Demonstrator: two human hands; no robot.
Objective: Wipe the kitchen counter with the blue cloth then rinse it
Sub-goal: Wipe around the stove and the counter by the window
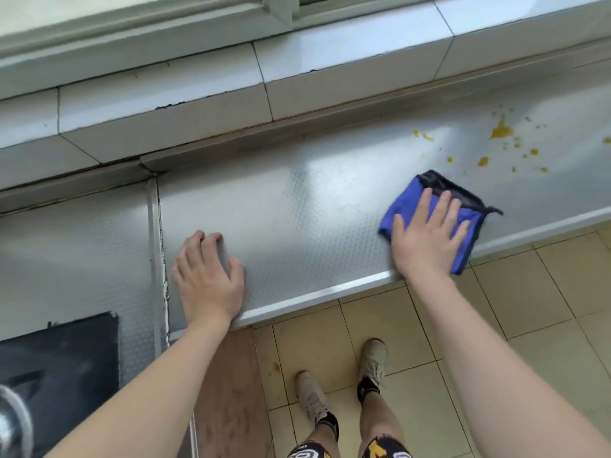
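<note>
At the right of the frame, a folded blue cloth with dark edging (410, 206) is pressed flat onto the textured metal kitchen counter (297, 213) by the right hand (426, 236), fingers straight; orange-yellow spatters (501, 130) lie above it, while the left hand (206, 276) is rested on the counter, fingers loosely bent and holding nothing

Embossed metal kitchen counter (297, 206), bounded behind by a white tiled ledge (198, 94). Directly on it are seen a folded blue cloth (410, 206) near the front edge, yellow-orange spatter (501, 131) beyond the cloth — well apart from it — and a black object (59, 365) at far left.
</note>
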